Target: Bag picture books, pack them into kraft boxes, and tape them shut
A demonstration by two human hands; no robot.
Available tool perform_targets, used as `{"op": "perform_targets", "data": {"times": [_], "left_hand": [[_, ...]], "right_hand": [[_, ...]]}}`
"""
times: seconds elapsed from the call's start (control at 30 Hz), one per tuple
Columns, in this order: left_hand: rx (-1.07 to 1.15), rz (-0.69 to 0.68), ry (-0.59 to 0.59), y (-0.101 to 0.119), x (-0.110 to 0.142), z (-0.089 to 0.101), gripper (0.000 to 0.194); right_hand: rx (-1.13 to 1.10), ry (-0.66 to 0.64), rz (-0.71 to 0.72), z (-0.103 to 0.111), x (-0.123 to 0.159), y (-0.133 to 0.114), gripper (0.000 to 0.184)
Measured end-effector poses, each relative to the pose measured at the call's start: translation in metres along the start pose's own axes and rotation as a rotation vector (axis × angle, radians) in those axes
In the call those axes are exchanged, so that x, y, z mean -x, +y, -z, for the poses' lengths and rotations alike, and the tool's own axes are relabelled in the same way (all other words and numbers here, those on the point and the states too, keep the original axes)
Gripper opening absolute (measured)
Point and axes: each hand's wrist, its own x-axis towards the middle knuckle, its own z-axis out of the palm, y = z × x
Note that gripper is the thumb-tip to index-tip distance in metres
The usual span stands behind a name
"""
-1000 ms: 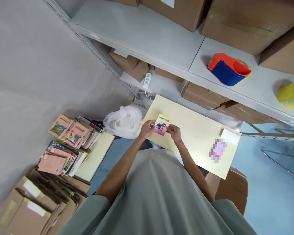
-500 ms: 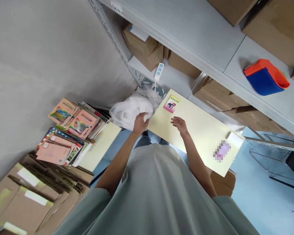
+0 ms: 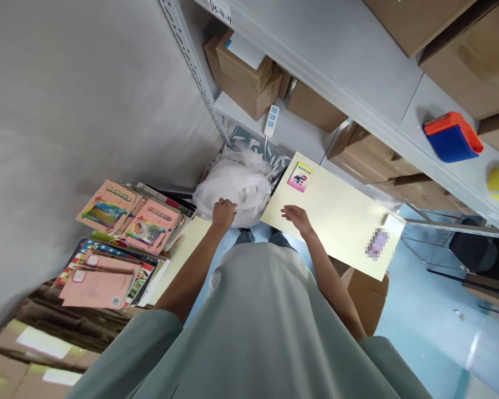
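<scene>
Head view: your left hand (image 3: 223, 213), back upward, before a white plastic bag (image 3: 233, 180), contact uncertain, fingers too hidden to tell spread from closed; your right hand (image 3: 298, 219), fingers loosely parted and holding nothing, at the cream table's (image 3: 341, 210) near edge. One booklet (image 3: 300, 177), yellow-and-pink cover, flat on the tabletop just beyond your right hand; books (image 3: 149, 227), stacked, left of your left hand.

Your one camera looked forward and down from your head, close above your grey-green shirt (image 3: 270, 316) at six o'clock, with the desk (image 3: 336, 202) farther off at three and the grey wall (image 3: 87, 88) at ten.
</scene>
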Motion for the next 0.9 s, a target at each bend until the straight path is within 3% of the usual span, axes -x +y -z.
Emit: {"op": "perform_targets", "data": {"times": [0.13,0.23,0.47,0.53,0.63,0.73,0.9], "left_hand": [[0.013,-0.094,0.026,-0.001,-0.003,0.014,0.034],[0.041,-0.180,0.054,-0.002,0.004,0.030,0.032],[0.041,-0.376,0.108,0.007,0.032,0.081,0.027],[0.027,-0.408,0.146,0.011,0.038,0.099,0.026],[0.033,-0.438,0.212,0.016,0.044,0.125,0.026],[0.052,-0.446,0.249,0.016,0.044,0.149,0.025],[0.114,-0.416,0.226,0.012,0.030,0.172,0.020]], "right_hand": [[0.150,0.005,0.109,-0.021,0.003,-0.011,0.038],[0.342,-0.037,0.275,-0.036,0.008,-0.024,0.041],[0.923,-0.155,0.637,-0.075,0.016,-0.080,0.084],[1.018,-0.188,0.722,-0.087,0.016,-0.098,0.081],[1.088,-0.204,0.839,-0.098,0.017,-0.125,0.050],[1.065,-0.147,0.900,-0.092,0.022,-0.147,0.015],[0.978,0.055,0.881,-0.046,0.046,-0.167,0.020]]}}
